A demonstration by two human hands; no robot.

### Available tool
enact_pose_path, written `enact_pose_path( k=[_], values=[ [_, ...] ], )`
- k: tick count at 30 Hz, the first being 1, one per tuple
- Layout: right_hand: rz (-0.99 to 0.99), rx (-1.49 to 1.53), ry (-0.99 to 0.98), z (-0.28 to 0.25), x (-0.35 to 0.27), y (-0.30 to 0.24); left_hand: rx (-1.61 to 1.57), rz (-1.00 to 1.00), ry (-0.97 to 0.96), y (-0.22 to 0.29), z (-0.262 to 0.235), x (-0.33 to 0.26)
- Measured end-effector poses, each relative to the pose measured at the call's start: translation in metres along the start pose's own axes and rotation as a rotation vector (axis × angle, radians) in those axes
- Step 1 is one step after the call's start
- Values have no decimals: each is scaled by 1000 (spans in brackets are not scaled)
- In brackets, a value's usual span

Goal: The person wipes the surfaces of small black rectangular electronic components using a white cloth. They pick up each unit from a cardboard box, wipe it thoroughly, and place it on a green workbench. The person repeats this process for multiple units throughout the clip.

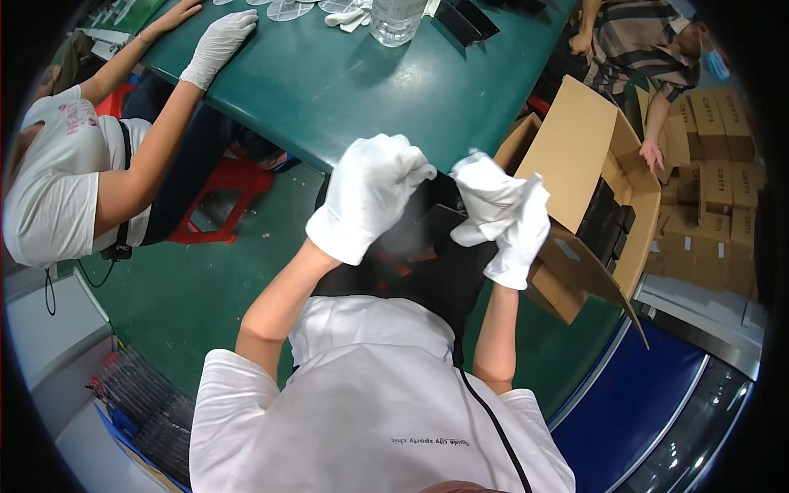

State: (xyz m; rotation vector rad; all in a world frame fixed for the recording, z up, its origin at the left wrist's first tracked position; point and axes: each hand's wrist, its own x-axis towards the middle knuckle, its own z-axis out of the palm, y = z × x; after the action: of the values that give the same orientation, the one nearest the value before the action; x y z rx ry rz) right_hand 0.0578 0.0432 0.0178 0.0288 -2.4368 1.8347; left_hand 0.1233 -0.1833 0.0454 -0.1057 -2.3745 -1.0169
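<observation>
Overhead, 2 gloved hands: left hand [367, 197], right hand [503, 215].

White gloves on left hand [367, 197] & right hand [503, 215]; white cloth [481, 193]; dark green table [345, 82]; brown cardboard box [575, 156]; red stool [222, 189].

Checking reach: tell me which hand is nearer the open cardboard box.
Right. The right hand is beside the open cardboard box; the left hand is farther left.
</observation>
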Motion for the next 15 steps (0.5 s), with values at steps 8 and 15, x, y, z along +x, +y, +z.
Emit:
enact_pose_path(
  k=[8, 15],
  values=[
    [-230, 226, -206, -17, -31, -11, 293, 121, -107, 11, -12, 0],
    [-338, -528, -569, 13, -22, -55, 368, 225, -50, 17, -5, 0]
  ],
)
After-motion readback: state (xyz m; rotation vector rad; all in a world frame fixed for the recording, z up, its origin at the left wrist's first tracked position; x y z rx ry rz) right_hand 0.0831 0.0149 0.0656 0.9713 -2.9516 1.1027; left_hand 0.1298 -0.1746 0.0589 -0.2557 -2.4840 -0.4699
